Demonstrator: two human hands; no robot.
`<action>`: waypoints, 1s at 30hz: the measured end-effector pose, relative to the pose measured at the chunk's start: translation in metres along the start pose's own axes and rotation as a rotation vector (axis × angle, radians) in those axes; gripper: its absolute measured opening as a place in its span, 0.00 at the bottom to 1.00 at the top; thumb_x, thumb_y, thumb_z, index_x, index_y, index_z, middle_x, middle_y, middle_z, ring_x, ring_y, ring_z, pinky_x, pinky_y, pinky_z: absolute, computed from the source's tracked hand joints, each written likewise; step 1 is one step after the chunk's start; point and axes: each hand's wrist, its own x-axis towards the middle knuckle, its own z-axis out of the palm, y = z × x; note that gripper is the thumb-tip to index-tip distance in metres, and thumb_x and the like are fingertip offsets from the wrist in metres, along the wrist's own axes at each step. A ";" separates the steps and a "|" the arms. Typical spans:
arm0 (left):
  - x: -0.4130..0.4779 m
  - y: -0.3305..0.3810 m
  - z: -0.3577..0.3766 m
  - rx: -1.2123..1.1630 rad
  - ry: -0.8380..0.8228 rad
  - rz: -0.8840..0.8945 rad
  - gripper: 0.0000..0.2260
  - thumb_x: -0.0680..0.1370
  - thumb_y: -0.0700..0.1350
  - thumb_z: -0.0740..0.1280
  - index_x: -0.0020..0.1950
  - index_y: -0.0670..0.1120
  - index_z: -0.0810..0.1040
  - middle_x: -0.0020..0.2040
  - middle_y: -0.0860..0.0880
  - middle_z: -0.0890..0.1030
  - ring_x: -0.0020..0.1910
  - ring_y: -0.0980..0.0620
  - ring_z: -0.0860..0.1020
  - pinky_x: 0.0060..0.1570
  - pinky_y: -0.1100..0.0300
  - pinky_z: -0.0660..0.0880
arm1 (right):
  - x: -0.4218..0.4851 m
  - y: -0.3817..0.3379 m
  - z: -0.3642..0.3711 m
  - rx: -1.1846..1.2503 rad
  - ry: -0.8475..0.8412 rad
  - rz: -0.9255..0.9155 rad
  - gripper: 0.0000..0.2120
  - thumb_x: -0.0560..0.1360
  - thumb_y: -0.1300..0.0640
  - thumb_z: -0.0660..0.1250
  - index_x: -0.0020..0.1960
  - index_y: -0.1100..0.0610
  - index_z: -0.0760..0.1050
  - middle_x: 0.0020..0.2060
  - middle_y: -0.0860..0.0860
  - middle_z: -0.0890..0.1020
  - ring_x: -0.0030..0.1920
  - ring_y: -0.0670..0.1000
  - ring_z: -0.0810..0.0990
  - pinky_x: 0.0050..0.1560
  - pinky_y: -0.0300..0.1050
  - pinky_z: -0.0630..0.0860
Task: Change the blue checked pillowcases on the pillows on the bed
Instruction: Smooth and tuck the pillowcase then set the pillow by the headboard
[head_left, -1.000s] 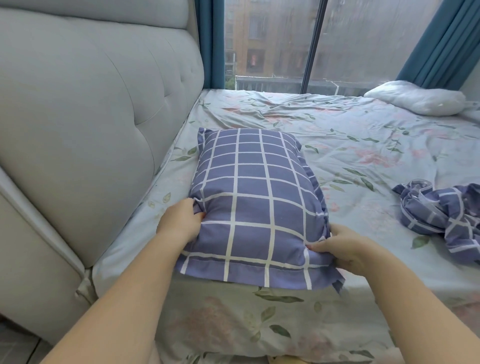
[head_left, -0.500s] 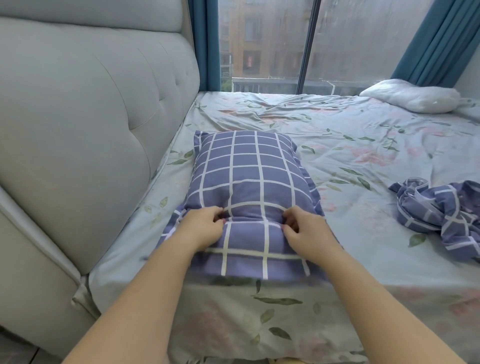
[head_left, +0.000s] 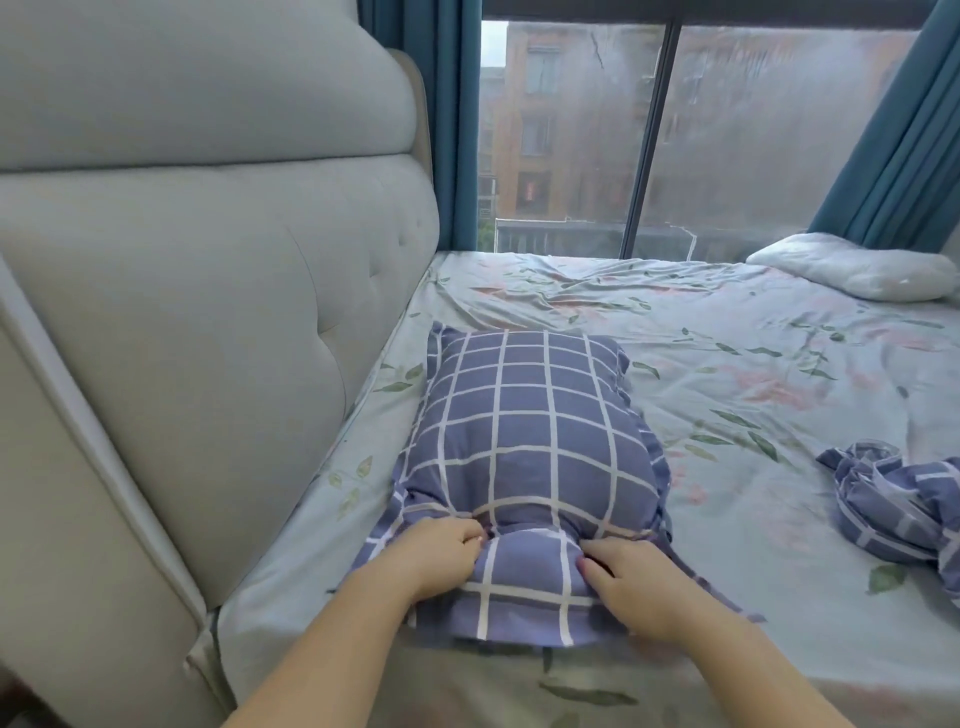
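Near and a bit left on the bed (head_left: 727, 364): a blue checked pillowcase (head_left: 524, 441), stuffed fat and puffy, long way running from near to far. Just beside the soft grey headboard (head_left: 208, 338) on the left, with a thin strip of flowery sheet between them. Near end of the case flat and loose, spread out on the sheet.

Left hand (head_left: 431, 556) on the near end of the case, fingers curled in, pinching a fold of the cloth. Right hand (head_left: 631, 587) close beside it on the right, fingers curled too, gripping the cloth. Between the two hands, a small hump of bunched-up cloth. Both arms bare, reaching in from the near edge.

Well apart on the right: a crumpled pillowcase (head_left: 898, 504) with the same blue checks, lying in a messy heap. Far right corner: a white pillow (head_left: 857, 267) with no cover.

Beyond the far side of the bed: a big window (head_left: 571, 130), wet and blurry, with blue curtains (head_left: 447, 119) on the left and right sides.
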 end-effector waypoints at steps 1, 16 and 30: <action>0.004 0.002 0.001 -0.028 -0.001 -0.004 0.17 0.85 0.48 0.51 0.70 0.49 0.73 0.71 0.46 0.73 0.69 0.46 0.70 0.63 0.57 0.66 | 0.004 -0.001 0.003 0.001 0.004 -0.001 0.14 0.83 0.49 0.52 0.59 0.51 0.74 0.61 0.52 0.79 0.61 0.56 0.76 0.60 0.49 0.70; 0.023 0.020 0.009 0.104 0.033 -0.095 0.20 0.86 0.46 0.47 0.74 0.40 0.68 0.73 0.39 0.69 0.69 0.39 0.69 0.67 0.47 0.66 | 0.020 -0.005 0.007 -0.066 -0.035 0.122 0.19 0.83 0.47 0.48 0.57 0.55 0.74 0.54 0.57 0.80 0.55 0.60 0.78 0.56 0.53 0.74; -0.003 0.024 -0.006 -0.279 0.570 0.220 0.17 0.83 0.50 0.60 0.40 0.45 0.82 0.43 0.51 0.80 0.44 0.52 0.77 0.49 0.53 0.73 | 0.008 -0.024 -0.011 -0.044 0.587 -0.001 0.09 0.76 0.52 0.64 0.39 0.54 0.75 0.36 0.51 0.81 0.40 0.55 0.78 0.37 0.45 0.70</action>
